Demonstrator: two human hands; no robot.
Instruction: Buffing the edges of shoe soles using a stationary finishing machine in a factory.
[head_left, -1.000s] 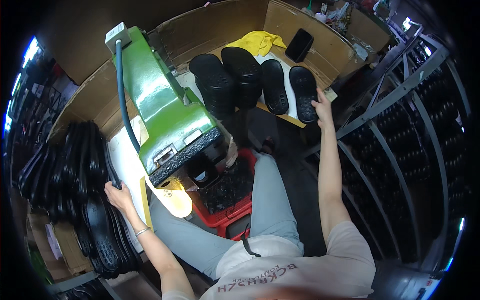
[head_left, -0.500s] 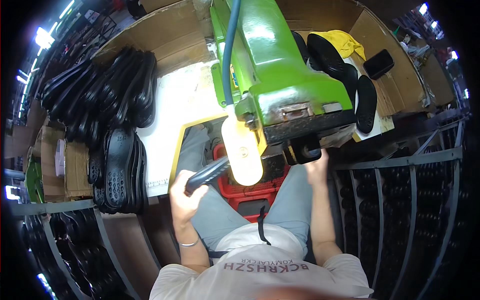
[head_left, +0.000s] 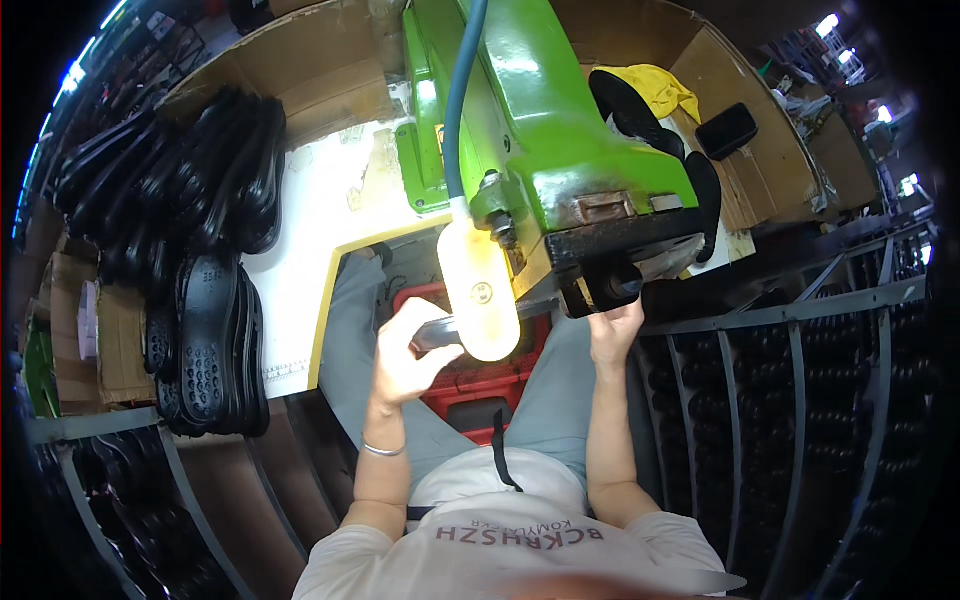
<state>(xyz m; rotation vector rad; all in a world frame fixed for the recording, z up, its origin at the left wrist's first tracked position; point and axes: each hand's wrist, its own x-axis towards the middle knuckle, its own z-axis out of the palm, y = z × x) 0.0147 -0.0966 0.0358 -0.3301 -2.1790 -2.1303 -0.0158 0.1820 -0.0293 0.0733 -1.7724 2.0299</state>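
My left hand (head_left: 408, 352) is closed around one end of a black shoe sole (head_left: 434, 332), held low beside the glowing yellow-white work lamp (head_left: 482, 290). The lamp covers the far part of that sole. My right hand (head_left: 616, 334) is raised under the black head of the green machine (head_left: 600, 165), beside a dark round part (head_left: 625, 282). Its fingers are curled, their tips hidden by the machine, so what they grip cannot be made out.
Black soles lie heaped (head_left: 190, 175) and stacked (head_left: 215, 335) on the white table (head_left: 300, 250) at left. A red crate (head_left: 470, 385) sits between my knees. At right are a yellow cloth (head_left: 660, 90), a black phone-like slab (head_left: 727, 131) and metal racks (head_left: 790, 310) of dark items.
My left hand has moved right and slightly up, carrying the sole farther behind the lamp and turning it more level. My right hand stays under the machine head. The whole view has shifted slightly.
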